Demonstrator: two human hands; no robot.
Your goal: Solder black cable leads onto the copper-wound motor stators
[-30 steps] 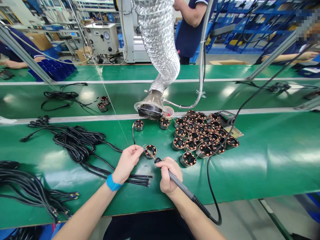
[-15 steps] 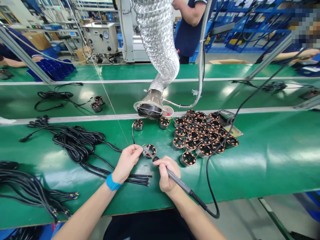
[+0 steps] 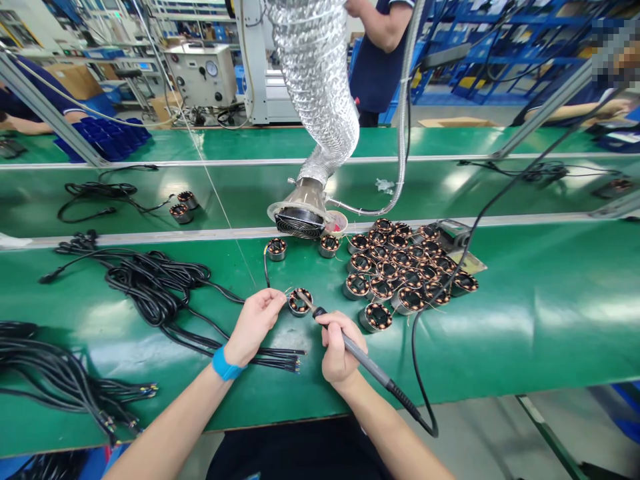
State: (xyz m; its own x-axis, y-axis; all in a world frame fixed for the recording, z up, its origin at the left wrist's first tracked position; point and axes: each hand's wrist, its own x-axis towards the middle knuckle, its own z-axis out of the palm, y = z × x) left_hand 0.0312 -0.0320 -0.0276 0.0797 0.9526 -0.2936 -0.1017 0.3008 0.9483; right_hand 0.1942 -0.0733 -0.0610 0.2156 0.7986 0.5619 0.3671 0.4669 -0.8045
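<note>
My right hand (image 3: 343,347) is closed round the grey handle of a soldering iron (image 3: 367,363). The iron's tip lies over the rim of a motor stator (image 3: 301,303), a ring with copper coils; I cannot tell whether it touches. At the stator's left side, my left hand (image 3: 259,317) pinches a thin solder wire (image 3: 220,193) that runs down from overhead; its end between the fingers is hardly visible. Behind stand another stator with a black cable (image 3: 277,249) and a single stator (image 3: 329,247).
Many stators (image 3: 400,267) stand grouped at right, beside a metal stand (image 3: 453,233). Black cables (image 3: 155,293) lie at left. A fume hood (image 3: 303,210) on a silver duct hangs above. The iron's cord (image 3: 417,360) loops at right. Co-workers are beyond the bench.
The iron and my right hand have drawn back slightly to the right, and the whitish haze at the stator is gone. Stators and a cable on the rear belt have shifted left.
</note>
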